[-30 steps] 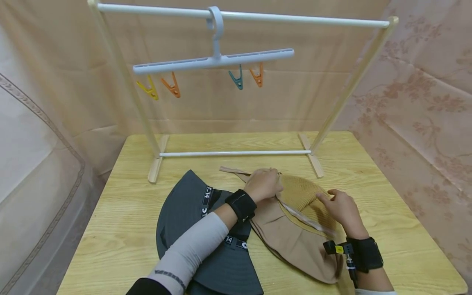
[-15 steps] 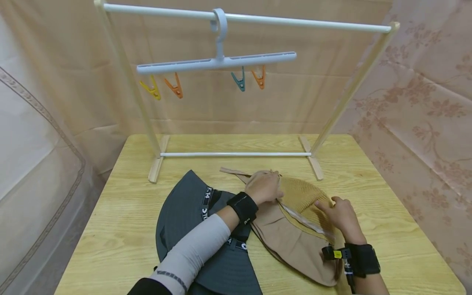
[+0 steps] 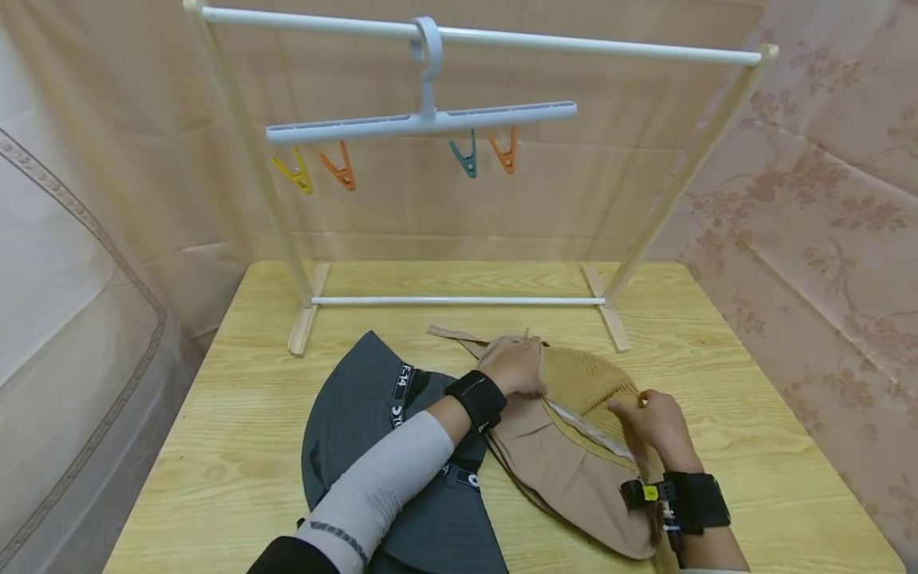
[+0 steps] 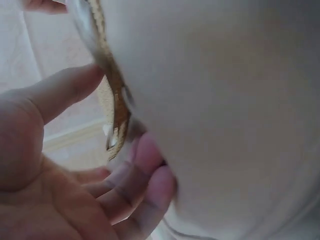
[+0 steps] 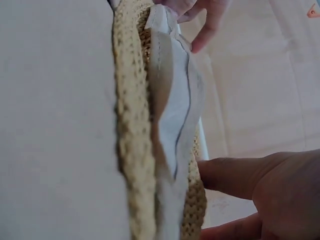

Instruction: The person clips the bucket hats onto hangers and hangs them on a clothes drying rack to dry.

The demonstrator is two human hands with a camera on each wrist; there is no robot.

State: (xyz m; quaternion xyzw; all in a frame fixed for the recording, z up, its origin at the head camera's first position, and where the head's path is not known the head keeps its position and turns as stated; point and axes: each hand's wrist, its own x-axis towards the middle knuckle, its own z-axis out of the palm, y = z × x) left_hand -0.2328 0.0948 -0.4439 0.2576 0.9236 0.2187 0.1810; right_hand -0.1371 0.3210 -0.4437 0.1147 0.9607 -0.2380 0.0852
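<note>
A tan hat with a woven straw-coloured crown lies on the wooden table. My left hand grips its far edge. In the left wrist view its fingers curl under the pale fabric with the thumb on the other side of the woven rim. My right hand holds the crown beside the pale band. In the right wrist view its thumb presses the woven edge. A dark grey hat lies flat under my left forearm.
A wooden drying rack stands across the back of the table. A pale hanger with several coloured clips hangs from its top bar. Curtains close in behind and on both sides.
My right hand has slid a little toward me along the crown and its fingers have curled onto the band. My left hand has stayed on the far edge.
</note>
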